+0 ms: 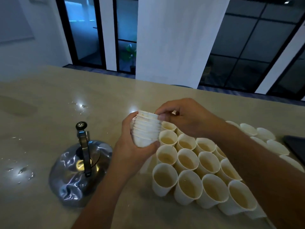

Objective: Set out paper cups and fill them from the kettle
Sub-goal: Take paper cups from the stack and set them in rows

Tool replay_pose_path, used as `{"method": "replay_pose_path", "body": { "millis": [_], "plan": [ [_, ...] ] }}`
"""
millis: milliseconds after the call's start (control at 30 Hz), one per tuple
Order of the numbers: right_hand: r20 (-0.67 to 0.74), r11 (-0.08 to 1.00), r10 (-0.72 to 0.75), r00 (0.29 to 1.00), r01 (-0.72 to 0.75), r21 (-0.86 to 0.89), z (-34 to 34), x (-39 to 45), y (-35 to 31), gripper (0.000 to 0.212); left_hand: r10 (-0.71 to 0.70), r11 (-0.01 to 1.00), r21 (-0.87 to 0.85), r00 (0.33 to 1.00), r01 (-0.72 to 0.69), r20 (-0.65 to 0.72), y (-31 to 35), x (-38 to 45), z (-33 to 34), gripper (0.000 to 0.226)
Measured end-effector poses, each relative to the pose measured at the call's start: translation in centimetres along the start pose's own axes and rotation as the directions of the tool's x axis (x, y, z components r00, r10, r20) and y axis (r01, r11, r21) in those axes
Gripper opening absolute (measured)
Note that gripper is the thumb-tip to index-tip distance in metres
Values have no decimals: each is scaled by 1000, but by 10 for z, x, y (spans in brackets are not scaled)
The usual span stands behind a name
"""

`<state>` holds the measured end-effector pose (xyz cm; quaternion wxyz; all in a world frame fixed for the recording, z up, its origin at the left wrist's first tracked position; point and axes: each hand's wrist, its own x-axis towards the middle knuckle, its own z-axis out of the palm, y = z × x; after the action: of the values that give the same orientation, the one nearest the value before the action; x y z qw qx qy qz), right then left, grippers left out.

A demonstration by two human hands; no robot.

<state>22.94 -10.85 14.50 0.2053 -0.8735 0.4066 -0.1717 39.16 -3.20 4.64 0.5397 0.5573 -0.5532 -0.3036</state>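
A stack of nested white paper cups (146,129) is held above the table. My left hand (132,151) grips the stack from below and the side. My right hand (186,118) pinches the rim of the top cup with thumb and fingers. Several white paper cups (188,160) stand upright in tight rows on the table to the right, each holding pale liquid. More cups (267,139) stand further right, behind my right forearm. A shiny steel kettle (79,169) with an upright handle sits on the table to the left.
The beige table (49,100) has water drops (21,171) at its left and near the middle. A dark flat object (295,147) lies at the right edge. A white pillar and dark glass doors stand beyond the table's far edge.
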Motion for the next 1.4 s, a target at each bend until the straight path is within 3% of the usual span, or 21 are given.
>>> {"method": "replay_pose_path", "body": {
  "millis": [133, 267, 333, 467, 633, 967, 1167, 1267, 1333, 1400],
  "plan": [
    [-36, 999, -41, 999, 40, -24, 4, 29, 1, 17, -34, 999, -18, 998, 33, -51, -15, 8, -5, 90],
    [-363, 1000, -25, 931, 24, -5, -9, 64, 10, 15, -95, 992, -95, 990, 85, -103, -39, 4, 4, 92],
    [-417, 997, -22, 909, -9, -72, -8, 79, 16, 16, -117, 988, -117, 980, 99, -162, -53, 2, 10, 91],
    [-320, 957, 35, 947, -124, -262, 17, 104, 40, 17, -159, 981, -152, 956, 124, -248, -76, 1, 22, 92],
    [-130, 838, 189, 973, -229, -495, 53, 129, 75, 22, -137, 986, -121, 962, 110, -235, -88, -1, 30, 97],
    [-34, 713, 224, 974, -188, -676, 91, 142, 101, 28, -113, 994, -31, 975, 110, -191, -103, -1, 31, 96],
    [-18, 689, 277, 961, -212, -693, 98, 141, 106, 28, -102, 995, 1, 979, 104, -178, -103, -1, 34, 95],
    [15, 738, 286, 958, -210, -641, 91, 138, 107, 47, -126, 992, -19, 975, 125, -183, -105, 0, 36, 95],
    [18, 830, 232, 973, -188, -525, 84, 133, 98, 56, -150, 989, -28, 970, 147, -190, -103, 1, 37, 94],
    [-6, 947, 150, 989, -145, -285, 76, 124, 81, 43, -179, 984, -49, 967, 173, -179, -96, 4, 39, 91]
  ]
}}
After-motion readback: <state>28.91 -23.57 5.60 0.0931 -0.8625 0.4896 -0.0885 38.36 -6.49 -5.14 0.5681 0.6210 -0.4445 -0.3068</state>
